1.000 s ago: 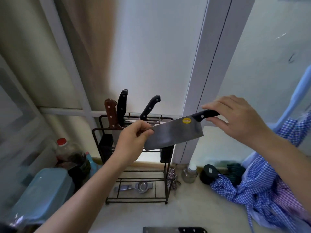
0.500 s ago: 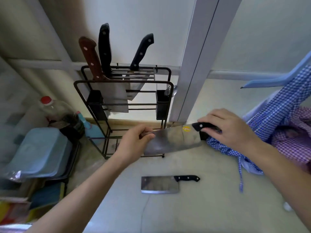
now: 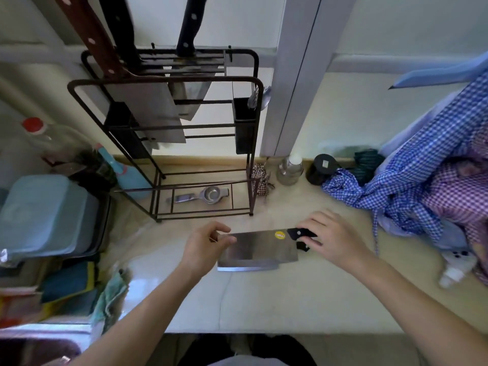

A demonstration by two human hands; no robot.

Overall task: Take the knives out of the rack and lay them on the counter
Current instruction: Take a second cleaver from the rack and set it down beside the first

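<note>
A black wire rack (image 3: 163, 81) stands at the back of the counter (image 3: 290, 299). It holds a brown-handled cleaver (image 3: 148, 112) and two black-handled knives (image 3: 188, 25), (image 3: 120, 27). I hold a steel cleaver (image 3: 260, 245) with a yellow sticker flat and low over the counter in front of the rack. My left hand (image 3: 204, 247) pinches the blade's left end, and my right hand (image 3: 335, 239) grips its black handle. Under it lies a second cleaver (image 3: 248, 268), mostly covered, with only its edge and a bit of handle showing.
A red-capped bottle (image 3: 50, 138) and a blue bin (image 3: 45, 212) stand left of the rack. A metal strainer (image 3: 208, 195) lies on the rack's base. Two jars (image 3: 290, 167) and blue checked cloth (image 3: 412, 180) fill the right. The counter's front edge (image 3: 264, 332) is near me.
Both hands carried the stickered cleaver from in front of the rack down to the counter, over the cleaver lying there. My view tilted downward.
</note>
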